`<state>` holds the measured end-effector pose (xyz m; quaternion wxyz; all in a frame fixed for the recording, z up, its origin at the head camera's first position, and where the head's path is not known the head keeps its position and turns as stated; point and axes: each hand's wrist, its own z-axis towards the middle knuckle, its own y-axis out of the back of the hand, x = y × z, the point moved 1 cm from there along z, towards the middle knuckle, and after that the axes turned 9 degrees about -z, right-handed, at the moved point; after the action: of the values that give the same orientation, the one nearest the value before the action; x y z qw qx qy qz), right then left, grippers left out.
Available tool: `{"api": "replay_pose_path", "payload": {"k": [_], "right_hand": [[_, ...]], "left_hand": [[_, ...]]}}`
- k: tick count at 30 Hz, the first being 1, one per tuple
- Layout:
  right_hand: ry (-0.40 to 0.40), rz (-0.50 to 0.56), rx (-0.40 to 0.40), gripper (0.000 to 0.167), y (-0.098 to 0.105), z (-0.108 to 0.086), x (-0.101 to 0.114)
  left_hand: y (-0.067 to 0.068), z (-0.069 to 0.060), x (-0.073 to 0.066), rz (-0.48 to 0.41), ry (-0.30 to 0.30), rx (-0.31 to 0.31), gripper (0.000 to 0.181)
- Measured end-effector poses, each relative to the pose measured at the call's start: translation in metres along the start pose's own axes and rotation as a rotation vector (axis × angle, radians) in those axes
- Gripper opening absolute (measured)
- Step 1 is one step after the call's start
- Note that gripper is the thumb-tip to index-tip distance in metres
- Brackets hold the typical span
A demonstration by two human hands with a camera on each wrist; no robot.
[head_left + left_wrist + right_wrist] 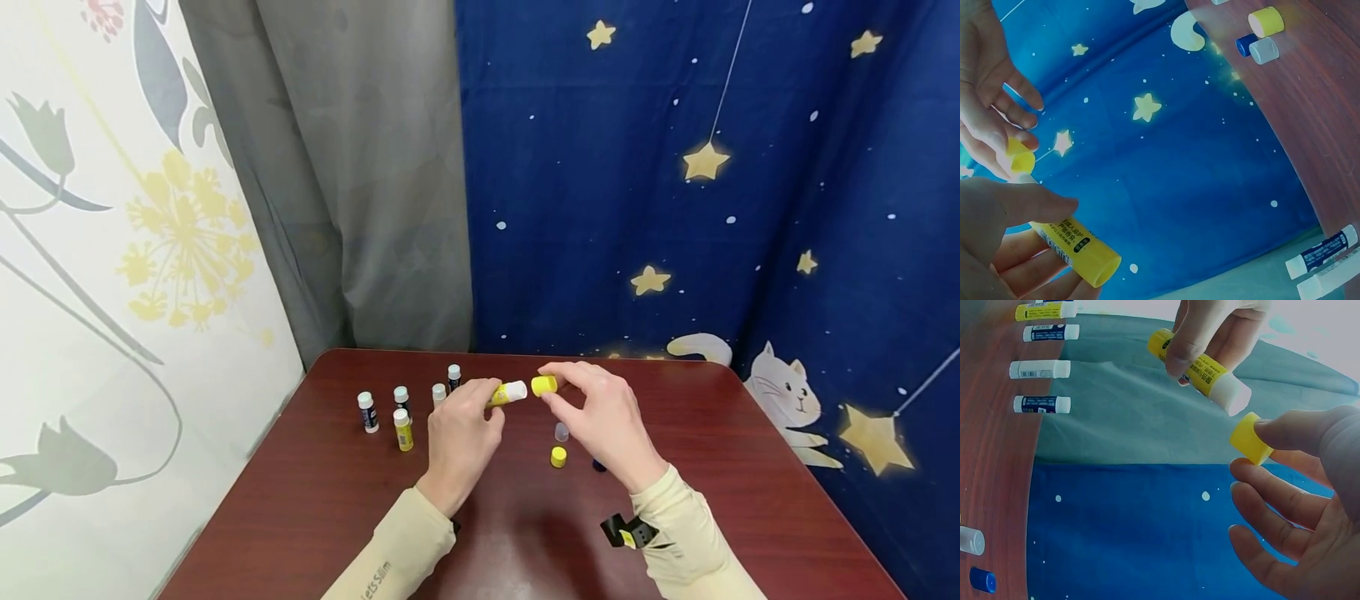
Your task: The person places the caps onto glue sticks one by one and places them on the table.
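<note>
My left hand (465, 429) grips a yellow glue stick (1071, 247), held above the table with its white end toward the right. Thumb and fingers wrap its yellow body. Just across from that white end, my right hand (611, 417) pinches a yellow cap (1251, 439) between thumb and fingers, its other fingers loosely bent. A small gap separates cap and glue stick in the head and right wrist views. Left of my left hand stand a yellow glue stick (403, 432), a dark blue glue stick (368, 414) and a white glue stick (1040, 369), among several.
Below my right hand, a second yellow cap (558, 457), a translucent cap (561, 432) and a dark blue cap (983, 579) lie on the reddish-brown table (300, 508). Grey curtain (390, 183) and blue star curtain (570, 183) hang behind the table.
</note>
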<state>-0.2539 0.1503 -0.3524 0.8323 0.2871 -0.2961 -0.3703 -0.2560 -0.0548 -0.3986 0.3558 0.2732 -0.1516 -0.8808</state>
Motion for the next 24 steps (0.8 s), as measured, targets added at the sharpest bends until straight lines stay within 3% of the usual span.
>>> {"api": "replay_pose_path", "payload": {"k": [11, 24], "right_hand": [[-0.005, 0.03, 0.013, 0.032, -0.0042, -0.0013, 0.0027], [-0.027, 0.056, 0.028, 0.033, -0.0076, -0.0033, 0.0038]], "left_hand": [[0.0005, -0.0022, -0.0034, 0.02, -0.029, 0.022, 0.037], [0.0016, -0.0021, -0.0081, 0.027, -0.033, 0.039, 0.03]]}}
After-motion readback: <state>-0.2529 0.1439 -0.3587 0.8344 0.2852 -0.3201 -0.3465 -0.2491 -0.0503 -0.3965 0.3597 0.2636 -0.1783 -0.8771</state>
